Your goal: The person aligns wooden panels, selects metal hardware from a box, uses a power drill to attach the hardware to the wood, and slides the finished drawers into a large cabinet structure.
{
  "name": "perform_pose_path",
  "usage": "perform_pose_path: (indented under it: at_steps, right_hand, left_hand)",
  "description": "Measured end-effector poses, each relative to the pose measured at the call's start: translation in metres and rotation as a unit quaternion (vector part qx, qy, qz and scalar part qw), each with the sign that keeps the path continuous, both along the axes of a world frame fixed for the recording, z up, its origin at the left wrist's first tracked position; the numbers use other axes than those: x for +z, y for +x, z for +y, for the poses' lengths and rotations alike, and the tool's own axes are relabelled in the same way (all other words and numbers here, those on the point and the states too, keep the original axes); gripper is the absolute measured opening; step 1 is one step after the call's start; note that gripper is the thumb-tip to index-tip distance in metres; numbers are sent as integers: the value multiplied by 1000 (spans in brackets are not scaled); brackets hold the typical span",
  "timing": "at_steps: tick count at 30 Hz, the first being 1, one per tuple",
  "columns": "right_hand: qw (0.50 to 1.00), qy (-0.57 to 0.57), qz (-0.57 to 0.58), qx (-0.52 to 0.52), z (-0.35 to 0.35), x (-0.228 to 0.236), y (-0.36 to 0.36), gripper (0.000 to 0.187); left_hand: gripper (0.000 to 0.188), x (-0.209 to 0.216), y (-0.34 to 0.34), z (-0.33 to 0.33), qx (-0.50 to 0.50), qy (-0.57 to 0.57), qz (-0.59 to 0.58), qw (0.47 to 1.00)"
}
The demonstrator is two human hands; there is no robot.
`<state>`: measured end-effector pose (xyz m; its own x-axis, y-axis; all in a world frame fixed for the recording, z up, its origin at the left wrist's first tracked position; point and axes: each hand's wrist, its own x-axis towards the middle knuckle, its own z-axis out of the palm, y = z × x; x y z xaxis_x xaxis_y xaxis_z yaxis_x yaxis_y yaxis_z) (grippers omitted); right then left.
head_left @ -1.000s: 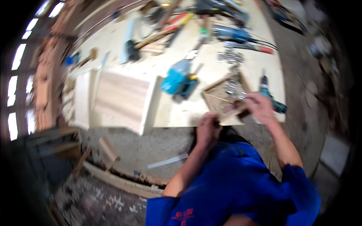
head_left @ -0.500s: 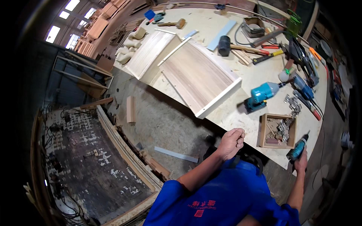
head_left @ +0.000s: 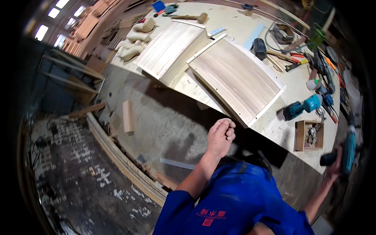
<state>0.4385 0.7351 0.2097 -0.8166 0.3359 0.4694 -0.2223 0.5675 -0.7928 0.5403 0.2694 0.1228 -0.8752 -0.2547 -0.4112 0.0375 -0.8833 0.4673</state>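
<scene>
My right hand (head_left: 334,166) grips a teal and black cordless drill (head_left: 348,152) out past the right corner of the workbench. Its bit end points away from me. My left hand (head_left: 220,137) is closed in a fist before the bench's front edge; whatever the fingers hold, if anything, is hidden. Just beyond that fist lies a pale wooden drawer-like box (head_left: 239,78), its broad panel facing up and its near corner at the bench edge. A second similar wooden box (head_left: 172,49) sits to its left.
On the workbench (head_left: 270,135) are another teal cordless drill (head_left: 302,107), a small wooden box (head_left: 300,135) of metal hardware, a black-headed mallet (head_left: 259,49) and a wooden mallet (head_left: 201,18). Curved wooden legs (head_left: 131,52) line the left edge. A dark worn platform (head_left: 78,168) stands at lower left.
My right hand has lifted the drill outward and away from the bench corner. My left fist has shifted left. The whole view has turned, so bench items appear farther right.
</scene>
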Motion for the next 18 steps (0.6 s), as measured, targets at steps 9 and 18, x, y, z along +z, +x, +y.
perform_pose_path:
  at_steps: [9,18]
  right_hand:
    - [824,-5,-134,550,-285,6,32,57]
    - [678,-146,-128,709,-439,-19,-13,67]
  left_hand:
    - [12,22,26,-119,80,80,33,993]
    - [20,38,21,-219,121,111,71,984]
